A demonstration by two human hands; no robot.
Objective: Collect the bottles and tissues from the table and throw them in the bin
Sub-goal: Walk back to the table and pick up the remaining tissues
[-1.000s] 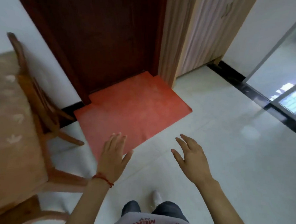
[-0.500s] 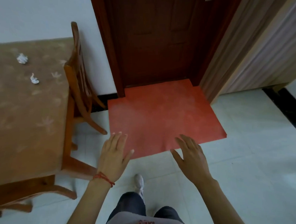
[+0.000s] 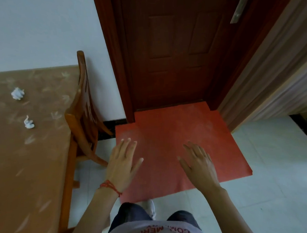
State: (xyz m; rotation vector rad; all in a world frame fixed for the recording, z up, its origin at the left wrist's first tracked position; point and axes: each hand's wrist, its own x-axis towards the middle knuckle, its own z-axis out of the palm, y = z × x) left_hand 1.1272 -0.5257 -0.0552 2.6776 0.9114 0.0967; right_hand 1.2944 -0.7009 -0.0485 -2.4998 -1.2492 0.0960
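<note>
Your left hand (image 3: 122,167) and right hand (image 3: 200,164) hover empty, fingers (image 3: 128,144) spread, over the red floor mat (image 3: 167,133), free to grab. Two crumpled white tissues (image 3: 17,93) lie apart on the brown patterned bench (image 3: 35,158) leftward; no bottles or bin visible.

Dim, soft indoor light; no hard shadows. Mild blur throughout. Wide-angle bending at edges: door (image 3: 177,49) frame leans.
</note>
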